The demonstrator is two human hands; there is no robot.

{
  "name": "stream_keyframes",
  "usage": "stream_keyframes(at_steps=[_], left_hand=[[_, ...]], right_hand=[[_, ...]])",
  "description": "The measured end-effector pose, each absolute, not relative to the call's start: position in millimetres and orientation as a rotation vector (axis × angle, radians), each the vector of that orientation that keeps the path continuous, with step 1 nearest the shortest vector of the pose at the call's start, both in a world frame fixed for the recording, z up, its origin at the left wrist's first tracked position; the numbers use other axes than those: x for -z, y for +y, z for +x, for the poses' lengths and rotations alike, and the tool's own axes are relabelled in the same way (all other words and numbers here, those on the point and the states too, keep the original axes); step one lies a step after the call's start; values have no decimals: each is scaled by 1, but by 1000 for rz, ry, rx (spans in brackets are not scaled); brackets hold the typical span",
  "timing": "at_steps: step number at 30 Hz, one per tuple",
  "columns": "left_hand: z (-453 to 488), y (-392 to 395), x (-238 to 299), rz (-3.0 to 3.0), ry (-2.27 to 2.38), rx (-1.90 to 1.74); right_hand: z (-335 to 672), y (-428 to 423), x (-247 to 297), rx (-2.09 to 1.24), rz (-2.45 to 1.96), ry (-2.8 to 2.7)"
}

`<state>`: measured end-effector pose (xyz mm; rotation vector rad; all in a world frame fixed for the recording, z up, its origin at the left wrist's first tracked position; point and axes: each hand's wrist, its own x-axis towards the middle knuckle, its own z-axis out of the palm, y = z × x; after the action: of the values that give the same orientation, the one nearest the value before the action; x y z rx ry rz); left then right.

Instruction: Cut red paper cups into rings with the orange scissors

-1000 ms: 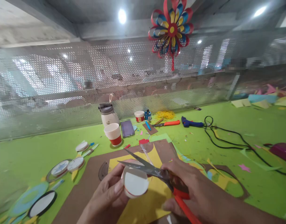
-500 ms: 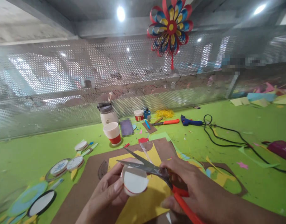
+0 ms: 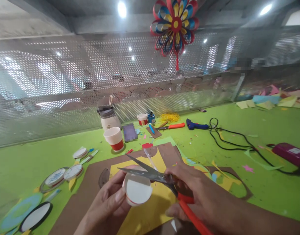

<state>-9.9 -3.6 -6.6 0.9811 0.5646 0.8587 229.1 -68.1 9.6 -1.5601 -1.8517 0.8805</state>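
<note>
"Left hand, what has it got?"

"On my feed, its fingers curl around a round white piece, holding it by the side above the yellow sheet."

"And the right hand?"

"I see it half closed, gripping the scissors by their red handles; the blades stand parted over the piece's upper edge."

"Beyond?"

"I have a red-and-white cup upright on the green table, and a blue glue gun lying farther right."
</note>
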Motion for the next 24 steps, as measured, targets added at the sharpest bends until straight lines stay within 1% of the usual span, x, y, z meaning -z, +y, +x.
stream_keyframes(at_steps=[6, 19, 24], left_hand=[[-5, -8, 1, 948, 679, -891], [-8, -8, 3, 945, 642, -907], [-8, -8, 4, 959, 714, -918]], right_hand=[[230, -67, -6, -861, -1518, -1856], [229, -67, -10, -858, -1490, -1871], [230, -67, -6, -855, -1512, -1854]])
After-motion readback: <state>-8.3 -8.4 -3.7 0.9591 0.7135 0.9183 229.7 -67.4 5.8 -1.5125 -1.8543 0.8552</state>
